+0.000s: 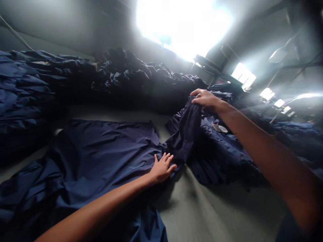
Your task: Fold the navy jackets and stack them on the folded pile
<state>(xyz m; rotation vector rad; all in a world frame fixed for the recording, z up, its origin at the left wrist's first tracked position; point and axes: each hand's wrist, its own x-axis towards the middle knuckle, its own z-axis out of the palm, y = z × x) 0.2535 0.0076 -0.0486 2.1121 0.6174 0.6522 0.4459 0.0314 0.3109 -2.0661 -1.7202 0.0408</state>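
Observation:
A dark blue garment [108,148] lies spread across the grey-green surface, its right part lifted off it. My left hand [163,167] rests on the cloth near the middle with its fingers spread, palm down. Higher up and to the right, my right hand [203,98] pinches the raised end of the garment between thumb and fingers. The lifted cloth hangs from that hand down toward my left hand. Just right of the raised part is a stack of folded dark blue garments [217,154], with a small tag [220,128] on top.
Heaps of dark blue cloth [126,72] line the back, and another tall heap [20,97] stands at the left. The work surface [196,211] shows bare at the lower right. Bright windows and lamps glare above.

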